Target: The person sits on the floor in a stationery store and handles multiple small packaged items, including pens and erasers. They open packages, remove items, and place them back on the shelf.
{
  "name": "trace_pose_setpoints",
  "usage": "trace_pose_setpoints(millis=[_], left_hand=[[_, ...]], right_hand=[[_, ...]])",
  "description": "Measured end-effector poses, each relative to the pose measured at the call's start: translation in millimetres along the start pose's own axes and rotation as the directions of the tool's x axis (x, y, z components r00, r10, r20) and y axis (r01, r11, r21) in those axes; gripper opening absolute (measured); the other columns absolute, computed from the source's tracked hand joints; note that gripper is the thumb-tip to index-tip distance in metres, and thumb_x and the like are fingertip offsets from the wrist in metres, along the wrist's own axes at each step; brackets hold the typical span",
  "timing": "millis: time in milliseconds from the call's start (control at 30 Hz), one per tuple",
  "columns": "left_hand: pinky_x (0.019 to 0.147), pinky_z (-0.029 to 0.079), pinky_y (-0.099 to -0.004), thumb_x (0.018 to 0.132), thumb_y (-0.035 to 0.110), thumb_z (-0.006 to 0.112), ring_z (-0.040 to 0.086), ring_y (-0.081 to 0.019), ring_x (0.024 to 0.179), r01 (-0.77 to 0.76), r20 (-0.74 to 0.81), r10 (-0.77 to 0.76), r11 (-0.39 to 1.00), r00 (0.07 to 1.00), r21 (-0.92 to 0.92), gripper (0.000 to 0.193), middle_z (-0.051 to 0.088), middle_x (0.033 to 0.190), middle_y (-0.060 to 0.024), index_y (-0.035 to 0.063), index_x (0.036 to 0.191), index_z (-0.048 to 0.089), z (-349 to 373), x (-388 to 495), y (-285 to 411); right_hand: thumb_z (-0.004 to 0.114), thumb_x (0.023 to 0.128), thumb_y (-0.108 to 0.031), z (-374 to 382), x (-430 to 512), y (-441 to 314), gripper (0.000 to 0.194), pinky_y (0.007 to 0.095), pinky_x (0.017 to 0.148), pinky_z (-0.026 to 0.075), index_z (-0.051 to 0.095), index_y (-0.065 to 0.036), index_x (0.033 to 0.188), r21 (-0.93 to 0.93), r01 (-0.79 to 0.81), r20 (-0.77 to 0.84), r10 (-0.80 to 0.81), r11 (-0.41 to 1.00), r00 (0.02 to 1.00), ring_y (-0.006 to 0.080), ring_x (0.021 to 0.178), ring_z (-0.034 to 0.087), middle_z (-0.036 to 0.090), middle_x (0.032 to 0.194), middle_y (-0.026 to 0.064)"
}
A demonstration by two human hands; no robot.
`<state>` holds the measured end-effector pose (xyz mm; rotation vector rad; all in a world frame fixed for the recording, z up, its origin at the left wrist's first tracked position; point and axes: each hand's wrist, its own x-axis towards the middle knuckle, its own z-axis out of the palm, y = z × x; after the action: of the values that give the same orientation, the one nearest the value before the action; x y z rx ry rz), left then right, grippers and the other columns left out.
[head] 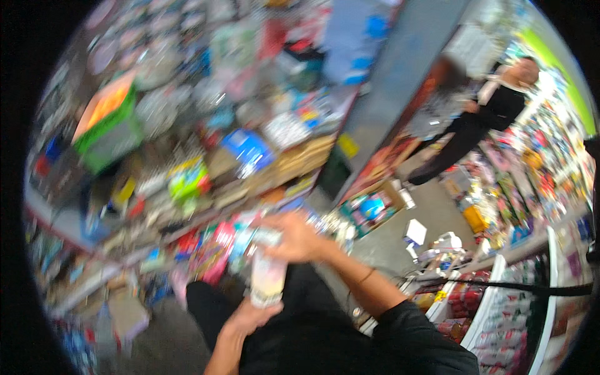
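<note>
A pale, cylindrical container [268, 276], pinkish and yellowish with a lighter top, is held upright-looking in front of my dark-clothed legs. My left hand [251, 313] grips its lower end from below. Around its upper end curl the fingers of my right hand [295, 236], on the lid or cap area. Motion blur hides the fine detail, so whether the top is turned or loose cannot be told. Just beyond the hands lie colourful packaged goods [220, 239], red and pink among them.
Crowded shelves hold a green box [110, 129] and a blue package [248, 149]. An open cardboard box [375, 206] of goods stands on the floor. Two people stand at the upper right, one in black [501, 108]. Bottle-filled shelves [504, 314] are at the lower right.
</note>
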<state>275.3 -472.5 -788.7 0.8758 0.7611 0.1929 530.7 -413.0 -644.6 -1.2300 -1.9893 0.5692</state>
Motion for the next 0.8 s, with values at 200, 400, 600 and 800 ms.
trace_pose_setpoints(millis=[200, 400, 600, 800], left_hand=[[0.049, 0.029, -0.0248, 0.095, 0.034, 0.083, 0.042, -0.0025, 0.057, -0.074, 0.023, 0.074, 0.997, 0.997, 0.024, 0.030, 0.052, 0.071, 0.0075, 0.0095, 0.092, 0.068, -2, -18, 17], [0.056, 0.036, -0.0273, 0.098, 0.037, 0.080, 0.044, -0.0048, 0.066, -0.094, -0.009, 0.098, 0.975, 0.995, 0.203, 0.038, 0.054, 0.073, 0.0045, 0.0007, 0.097, 0.071, 2, -29, 27], [0.069, 0.048, -0.0381, 0.100, 0.039, 0.075, 0.054, -0.0137, 0.075, -0.248, -0.011, 0.277, 0.880, 0.961, 0.406, 0.048, 0.061, 0.077, -0.0024, -0.0073, 0.106, 0.069, -6, -24, 16], [0.074, 0.051, -0.0411, 0.102, 0.043, 0.069, 0.059, -0.0210, 0.075, -0.266, 0.019, 0.310, 0.780, 0.950, 0.566, 0.050, 0.063, 0.078, -0.0138, -0.0068, 0.106, 0.068, -8, -24, 11]], right_hand=[[0.072, 0.088, -0.016, -23, -6, 29, 0.032, 0.0329, 0.085, 0.057, 0.078, -0.001, 0.116, 0.200, -0.161, -0.156, 0.194, 0.966, 0.969, 0.0164, 0.092, 0.072, 0.080, 0.101, 0.0103], [0.069, 0.089, -0.015, -27, -13, 45, 0.031, 0.0287, 0.085, 0.053, 0.079, 0.003, 0.112, 0.382, -0.237, -0.183, 0.325, 0.893, 0.928, 0.0129, 0.089, 0.068, 0.077, 0.097, 0.0066], [0.067, 0.090, -0.015, -42, -19, 69, 0.030, 0.0271, 0.078, 0.051, 0.079, 0.004, 0.110, 0.516, -0.273, -0.198, 0.424, 0.812, 0.884, 0.0121, 0.083, 0.067, 0.075, 0.093, 0.0064], [0.064, 0.091, -0.013, -47, -38, 94, 0.031, 0.0271, 0.076, 0.054, 0.077, 0.007, 0.111, 0.670, -0.244, -0.226, 0.506, 0.701, 0.832, 0.0134, 0.079, 0.069, 0.075, 0.092, 0.0083]])
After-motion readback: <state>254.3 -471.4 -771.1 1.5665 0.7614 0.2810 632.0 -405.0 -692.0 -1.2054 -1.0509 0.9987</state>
